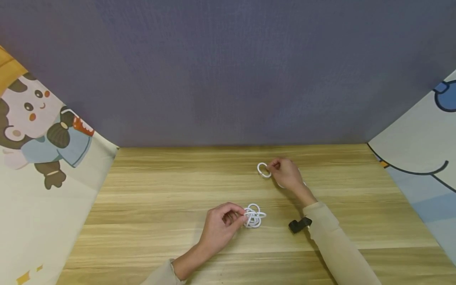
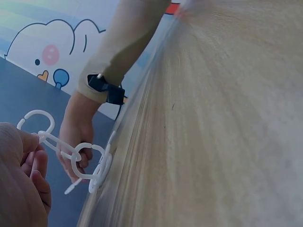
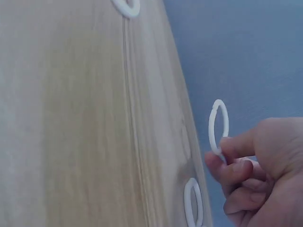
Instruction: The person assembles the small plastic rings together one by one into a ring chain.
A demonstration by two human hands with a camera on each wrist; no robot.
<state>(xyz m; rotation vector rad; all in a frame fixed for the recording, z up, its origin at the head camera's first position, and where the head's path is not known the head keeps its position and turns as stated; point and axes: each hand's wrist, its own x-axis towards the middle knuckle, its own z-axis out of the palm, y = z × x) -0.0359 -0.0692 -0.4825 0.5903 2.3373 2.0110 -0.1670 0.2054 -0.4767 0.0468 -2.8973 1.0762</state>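
Note:
Thumb and fingertips of my left hand (image 1: pixel 218 226) pinch a white plastic split ring at one end of a small bunch of linked rings (image 1: pixel 253 214). In the left wrist view these split rings (image 2: pixel 74 163) hang together from the fingertips, each with a small gap. Farther back and to the right, my right hand (image 1: pixel 287 175) pinches a single white split ring (image 3: pixel 211 130) by its lower end, held upright above the table. Parts of other white rings peek out from under the right hand in the head view.
On the wooden table (image 1: pixel 160 186), a loose white ring (image 3: pixel 187 203) lies below the right hand, and another ring (image 3: pixel 127 10) shows at the top of the right wrist view. A grey-blue panel (image 1: pixel 228 79) stands along the back edge, with cartoon-printed walls at both sides.

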